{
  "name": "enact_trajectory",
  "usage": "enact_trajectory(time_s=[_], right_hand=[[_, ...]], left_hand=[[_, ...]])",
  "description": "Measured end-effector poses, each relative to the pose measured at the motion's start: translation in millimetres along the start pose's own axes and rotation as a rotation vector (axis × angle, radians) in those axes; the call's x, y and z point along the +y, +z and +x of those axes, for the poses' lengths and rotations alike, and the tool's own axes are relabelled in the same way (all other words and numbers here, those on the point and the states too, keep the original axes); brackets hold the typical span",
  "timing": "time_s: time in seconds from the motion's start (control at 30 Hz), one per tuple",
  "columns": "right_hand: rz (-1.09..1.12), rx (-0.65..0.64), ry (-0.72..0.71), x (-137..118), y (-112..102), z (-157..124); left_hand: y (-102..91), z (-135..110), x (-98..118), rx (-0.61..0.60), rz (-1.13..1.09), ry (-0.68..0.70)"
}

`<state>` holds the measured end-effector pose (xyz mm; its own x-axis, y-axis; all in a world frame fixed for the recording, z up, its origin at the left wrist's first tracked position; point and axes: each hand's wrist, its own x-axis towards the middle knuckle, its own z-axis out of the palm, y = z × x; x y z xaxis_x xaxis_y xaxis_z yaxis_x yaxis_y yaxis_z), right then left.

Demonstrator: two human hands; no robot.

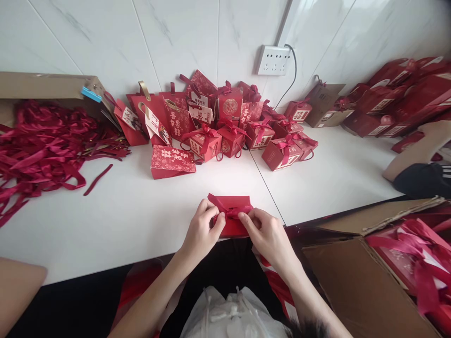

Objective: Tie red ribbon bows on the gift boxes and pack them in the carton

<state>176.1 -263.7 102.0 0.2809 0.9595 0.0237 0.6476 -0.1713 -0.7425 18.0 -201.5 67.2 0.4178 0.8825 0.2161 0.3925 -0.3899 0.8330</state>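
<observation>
Ribbon [231, 213] lies across a red box [231, 230] at the near edge of the white surface [141, 216] in the head view, the left hand [202, 228] clamping its left part between thumb and forefinger, the right hand [269, 231] its right part between thumb and fingers. Decorated boxes [230, 105] stand toward the far edge.

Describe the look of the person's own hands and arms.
The left hand and right hand are ungloved, with no watch or bracelet visible. Both forearms are bare, with no sleeves in view. A pale top with thin drawcords shows between them.
</observation>
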Motion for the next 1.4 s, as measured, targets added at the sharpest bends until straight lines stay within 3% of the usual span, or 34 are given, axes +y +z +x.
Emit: enact_trajectory(time_s=[0.33, 0.77, 0.9, 1.0, 1.2, 1.4], right_hand=[[0.56, -0.244, 0.116, 21, 4, 12], [1.22, -0.133, 0.115, 49, 38, 16], [1.208, -0.105, 0.087, 51, 39, 19], [1.068, -0.173, 0.099, 58, 31, 21], [0.899, -0.238, 0.295, 62, 18, 22], [0.891, -0.162, 0.23, 56, 13, 20]], left_hand=[[-14.2, 7, -2, -0.115, -0.152, -0.155], [-13.8, 8, -5, -0.106, -0.164, -0.096], [-14.0, 10, -4, -0.09, -0.168, -0.105], [-15.5, 11, -2, -0.107, -0.167, -0.152], [-15.1, 7, -4, -0.095, -0.12, -0.094], [-23.2, 17, -10, -0.227, -0.169, -0.075]])
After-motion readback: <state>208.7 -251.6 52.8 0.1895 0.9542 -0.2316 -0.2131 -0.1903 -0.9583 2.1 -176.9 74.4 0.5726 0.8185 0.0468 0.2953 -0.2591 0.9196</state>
